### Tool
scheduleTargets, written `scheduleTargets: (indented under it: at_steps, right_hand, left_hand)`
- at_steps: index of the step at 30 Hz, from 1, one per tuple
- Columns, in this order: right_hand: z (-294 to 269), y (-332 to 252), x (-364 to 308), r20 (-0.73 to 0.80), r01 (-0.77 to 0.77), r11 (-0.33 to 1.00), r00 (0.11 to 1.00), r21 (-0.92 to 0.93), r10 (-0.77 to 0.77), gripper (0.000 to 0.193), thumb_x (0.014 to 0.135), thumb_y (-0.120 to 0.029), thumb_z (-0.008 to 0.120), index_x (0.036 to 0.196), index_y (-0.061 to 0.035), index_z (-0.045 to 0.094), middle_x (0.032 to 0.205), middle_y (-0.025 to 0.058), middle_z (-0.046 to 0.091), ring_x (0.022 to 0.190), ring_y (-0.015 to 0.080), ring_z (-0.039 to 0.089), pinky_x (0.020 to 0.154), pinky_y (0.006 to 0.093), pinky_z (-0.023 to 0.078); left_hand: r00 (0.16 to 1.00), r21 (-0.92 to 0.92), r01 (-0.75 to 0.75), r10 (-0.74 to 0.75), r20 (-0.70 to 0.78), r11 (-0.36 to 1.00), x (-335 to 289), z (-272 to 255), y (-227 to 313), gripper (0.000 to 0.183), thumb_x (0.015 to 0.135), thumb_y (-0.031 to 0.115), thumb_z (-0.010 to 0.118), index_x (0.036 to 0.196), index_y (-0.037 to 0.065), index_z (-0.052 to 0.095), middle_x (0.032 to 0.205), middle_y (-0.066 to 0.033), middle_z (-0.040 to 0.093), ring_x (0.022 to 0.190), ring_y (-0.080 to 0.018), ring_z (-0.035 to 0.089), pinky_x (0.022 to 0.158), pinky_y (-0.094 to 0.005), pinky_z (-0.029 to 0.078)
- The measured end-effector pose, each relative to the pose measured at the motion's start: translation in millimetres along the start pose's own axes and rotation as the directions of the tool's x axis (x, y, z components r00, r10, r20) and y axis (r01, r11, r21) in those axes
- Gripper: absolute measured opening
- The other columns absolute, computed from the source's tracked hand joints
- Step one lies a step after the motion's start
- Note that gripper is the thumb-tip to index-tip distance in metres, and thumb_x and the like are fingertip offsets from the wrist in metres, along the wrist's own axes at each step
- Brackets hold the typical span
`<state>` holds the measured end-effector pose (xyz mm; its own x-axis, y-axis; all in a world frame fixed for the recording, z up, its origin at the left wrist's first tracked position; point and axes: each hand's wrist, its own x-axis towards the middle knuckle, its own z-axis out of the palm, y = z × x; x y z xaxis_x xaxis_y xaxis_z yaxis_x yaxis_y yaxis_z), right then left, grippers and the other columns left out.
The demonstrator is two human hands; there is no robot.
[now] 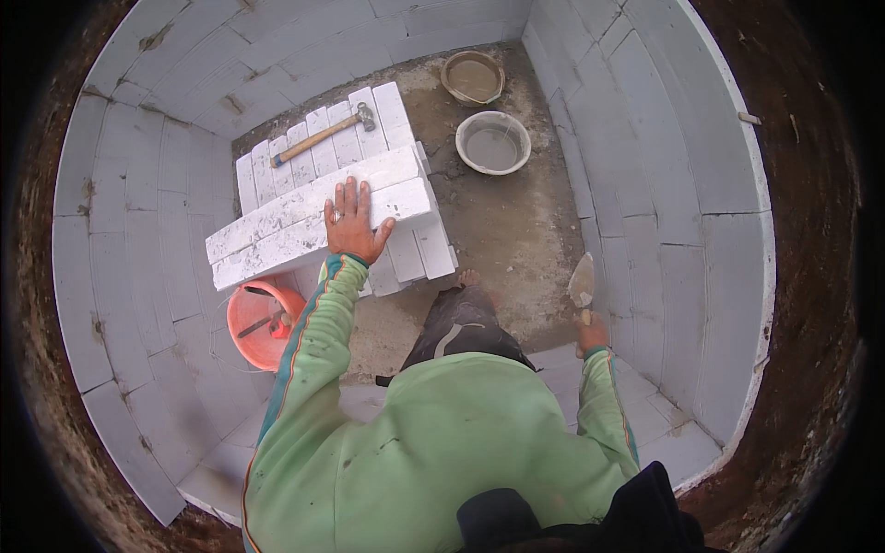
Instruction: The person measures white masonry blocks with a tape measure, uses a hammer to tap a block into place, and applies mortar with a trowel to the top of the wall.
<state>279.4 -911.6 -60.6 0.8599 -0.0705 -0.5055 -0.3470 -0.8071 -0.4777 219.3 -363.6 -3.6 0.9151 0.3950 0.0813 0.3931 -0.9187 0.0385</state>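
Note:
My left hand (355, 221) rests flat, fingers stretched, on a long white lightweight block (286, 244) on top of a stack. A ring shows on one finger. Beside that block lies another long white block (313, 205). Low at the right, my right hand (591, 334) is closed round the handle of a trowel (582, 281). The trowel's pointed blade is smeared with grey mortar and points away from me, close to the right wall. A hammer (323, 135) with a wooden handle lies across the upright-looking row of blocks (392, 115) at the far side of the stack.
An orange bucket (267, 346) holding tools stands left of my left forearm. Two round basins, one white-rimmed (492, 167) and one brownish (473, 76), hold grey mix on the wet floor (525, 221). Block walls (728, 258) enclose the pit, with brown soil (793, 184) outside.

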Motion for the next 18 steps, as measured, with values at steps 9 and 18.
scheduleTargets:
  at_steps: [9,18]
  right_hand:
    - [20,-69,94,0.211,0.150,0.987,0.965,0.057,-0.159,0.049,0.075,-0.022,0.075,0.113,0.0049,0.058,0.101,0.0200,0.067,0.094,0.0303,0.065,0.084,0.0393,0.050]
    - [27,-194,219,0.532,0.367,0.930,0.789,-0.006,-0.308,0.053,0.077,-0.022,0.074,0.118,0.0071,0.057,0.105,0.0212,0.067,0.098,0.0301,0.065,0.089,0.0386,0.049]
  left_hand:
    - [1.000,-0.012,0.017,-0.018,-0.019,1.000,3,0,-1,0.085,0.086,0.066,0.047,0.149,0.008,0.037,0.157,-0.0155,0.030,0.145,-0.0348,0.027,0.115,-0.0538,0.020]
    - [0.996,-0.099,0.089,-0.089,0.001,0.991,8,-16,0,0.088,0.084,0.067,0.049,0.147,0.006,0.038,0.155,-0.0158,0.033,0.143,-0.0341,0.030,0.115,-0.0528,0.021]
